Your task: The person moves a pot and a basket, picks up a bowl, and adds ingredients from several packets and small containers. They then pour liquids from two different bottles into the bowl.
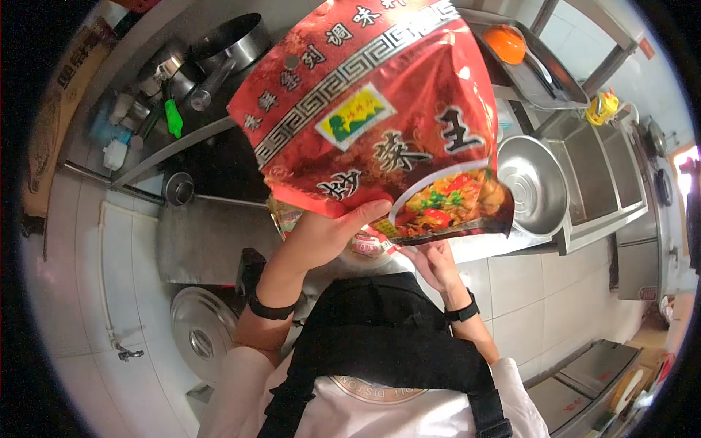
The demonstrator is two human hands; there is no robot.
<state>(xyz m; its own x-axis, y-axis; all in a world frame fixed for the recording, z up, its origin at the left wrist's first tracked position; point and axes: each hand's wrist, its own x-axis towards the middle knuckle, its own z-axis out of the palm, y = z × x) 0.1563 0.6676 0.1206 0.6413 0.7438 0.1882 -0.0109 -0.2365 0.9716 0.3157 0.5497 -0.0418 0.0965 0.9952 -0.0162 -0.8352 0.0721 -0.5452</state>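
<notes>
big red seasoning bag held up over the counter

a big red seasoning bag (372,109) with a photo of stir-fried food on it is held up right in front of the camera, tilted, so most of the steel counter (204,233) behind it is covered. it's gripped at the bottom edge by the left hand (328,233): the thumb is pressed flat on the front and the other fingers are wrapped behind, so it's closed tight on the bag. the right hand (432,264) is tucked just under the lower right corner with its fingers curled up against the edge. whether the bag is really pinched there can't be told, since the tips are hidden. a small pinkish packet (369,244) can be seen between the 2 hands. just right of the bag, a round steel basin (533,186) is parked beside the sink (595,171), and a pot lid (201,332) is seen lower left.
</notes>
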